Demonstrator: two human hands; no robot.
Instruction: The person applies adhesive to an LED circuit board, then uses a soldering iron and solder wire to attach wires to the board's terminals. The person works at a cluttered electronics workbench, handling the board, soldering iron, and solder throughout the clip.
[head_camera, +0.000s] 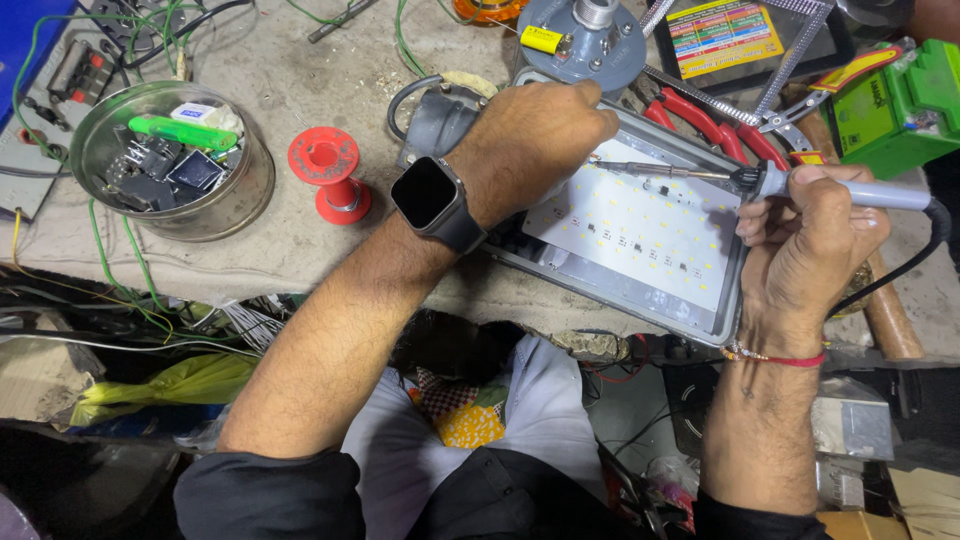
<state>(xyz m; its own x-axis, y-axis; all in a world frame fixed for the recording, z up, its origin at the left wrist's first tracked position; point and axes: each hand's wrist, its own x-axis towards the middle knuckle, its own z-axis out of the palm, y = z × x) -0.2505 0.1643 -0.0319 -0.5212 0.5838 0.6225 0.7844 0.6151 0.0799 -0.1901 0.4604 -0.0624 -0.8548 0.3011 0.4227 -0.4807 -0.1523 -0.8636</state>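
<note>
Head view, two hands, right hand (810, 235) gripping one soldering iron (700, 175), left hand (535, 135) steadying one LED panel (640, 230)

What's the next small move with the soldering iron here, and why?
Probably ease the soldering iron tip onto the top-left corner of the white LED board. The right hand holds it nearly level, tip just under the left hand, which steadies the grey housing.

Soldering iron (800, 185) over LED panel (640, 225)
</note>
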